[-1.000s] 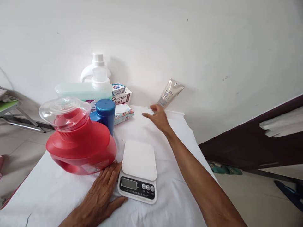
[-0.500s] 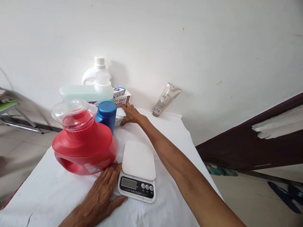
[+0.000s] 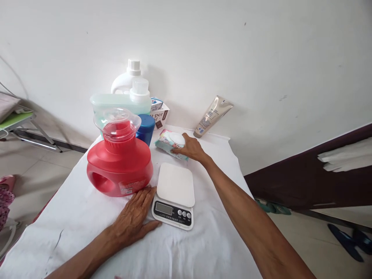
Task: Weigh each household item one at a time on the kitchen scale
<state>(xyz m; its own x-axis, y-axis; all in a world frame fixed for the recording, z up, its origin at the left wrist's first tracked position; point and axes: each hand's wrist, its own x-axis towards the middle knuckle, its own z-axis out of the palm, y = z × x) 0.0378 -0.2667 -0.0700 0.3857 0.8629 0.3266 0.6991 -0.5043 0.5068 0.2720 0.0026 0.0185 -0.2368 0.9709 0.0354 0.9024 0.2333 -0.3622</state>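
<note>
Right hand (image 3: 190,149) grips a wipes pack (image 3: 169,142), lifted just past the scale (image 3: 175,193). Left hand (image 3: 136,217) lies flat, fingers spread, on the surface (image 3: 72,228) beside the scale. Best to set the pack centred on the platform, clear of the red jug (image 3: 119,170).

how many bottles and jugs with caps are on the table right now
4: a red jug with clear cap in front, a blue-capped bottle behind it, a pale green bottle and a white jug by the wall. More may be hidden behind.
</note>
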